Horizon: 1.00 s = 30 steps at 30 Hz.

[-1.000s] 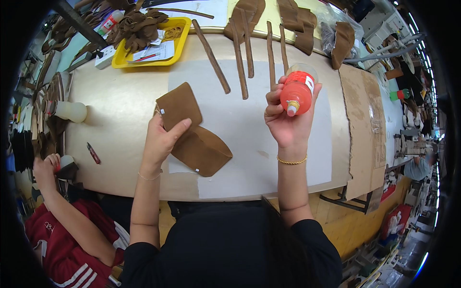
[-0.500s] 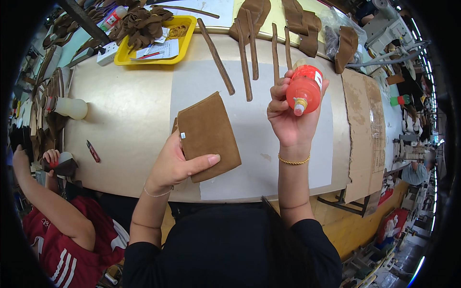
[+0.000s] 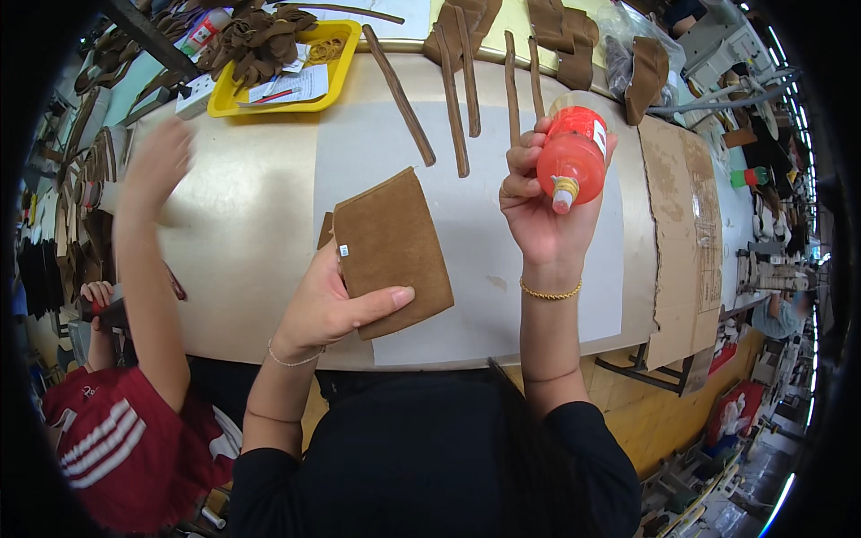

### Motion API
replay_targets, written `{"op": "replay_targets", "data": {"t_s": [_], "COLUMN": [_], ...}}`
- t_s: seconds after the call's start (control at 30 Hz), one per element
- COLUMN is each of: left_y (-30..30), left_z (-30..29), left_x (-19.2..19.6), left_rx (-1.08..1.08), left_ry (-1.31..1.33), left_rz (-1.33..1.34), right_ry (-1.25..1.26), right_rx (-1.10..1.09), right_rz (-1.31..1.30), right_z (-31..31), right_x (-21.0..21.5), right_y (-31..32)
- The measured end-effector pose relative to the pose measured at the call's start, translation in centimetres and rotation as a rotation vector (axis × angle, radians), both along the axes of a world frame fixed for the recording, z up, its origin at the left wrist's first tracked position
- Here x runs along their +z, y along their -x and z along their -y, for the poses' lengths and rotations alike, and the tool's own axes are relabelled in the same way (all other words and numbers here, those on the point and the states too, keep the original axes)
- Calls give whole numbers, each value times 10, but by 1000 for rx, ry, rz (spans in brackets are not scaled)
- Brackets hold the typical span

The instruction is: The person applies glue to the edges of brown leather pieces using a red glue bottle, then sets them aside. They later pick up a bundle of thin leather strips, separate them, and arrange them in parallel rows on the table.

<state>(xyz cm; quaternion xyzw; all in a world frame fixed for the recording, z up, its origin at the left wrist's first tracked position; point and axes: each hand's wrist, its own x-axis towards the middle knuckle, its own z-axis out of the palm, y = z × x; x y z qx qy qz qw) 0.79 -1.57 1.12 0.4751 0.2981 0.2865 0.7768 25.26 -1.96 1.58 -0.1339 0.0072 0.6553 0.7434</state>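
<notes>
My left hand [image 3: 334, 305] is closed on a brown suede piece [image 3: 399, 251], its thumb lying flat across the front. Another brown edge shows behind that piece, and a small white tag sits near its left side. Raised on the right, my right hand [image 3: 558, 229] grips a red squeeze bottle [image 3: 574, 160], tilted with its nozzle toward me. Yellowish bands circle the nozzle's base. Beneath both hands lies a pale grey sheet [image 3: 502, 314] on the table.
Long brown strips [image 3: 400, 99] lie beyond my hands. A yellow tray [image 3: 345, 72] at the back left holds brown scraps, paper and a red pen. Cardboard [image 3: 677, 242] covers the table's right end. At left, a co-worker's blurred arm [image 3: 148, 242] reaches over the table.
The co-worker's arm on the left has swung up and over the table, now covering part of the white bottle there. My hands hold the same things, nearly unmoved; the view has shifted slightly.
</notes>
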Motion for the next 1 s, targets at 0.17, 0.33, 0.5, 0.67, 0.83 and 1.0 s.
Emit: {"op": "replay_targets", "data": {"t_s": [0.17, 0.33, 0.5, 0.67, 0.83, 1.0], "left_y": [1, 1, 0, 1, 1, 1], "left_z": [2, 4, 3, 4, 4, 4], "left_x": [0, 0, 0, -1, -2, 1], "left_rx": [-3, 9, -15, -16, -22, -43], "left_ry": [-9, -6, -10, -27, -36, -13], "left_rz": [-17, -27, -34, -44, -36, -45], "right_ry": [-164, -201, -187, -191, -188, -206], "right_rx": [43, 78, 48, 52, 52, 70], "right_rz": [74, 72, 77, 74, 78, 61], "right_z": [2, 2, 3, 3, 3, 3], "right_x": [-10, -10, -11, -12, -12, -12], "right_y": [-2, -3, -4, -4, -4, -4]}}
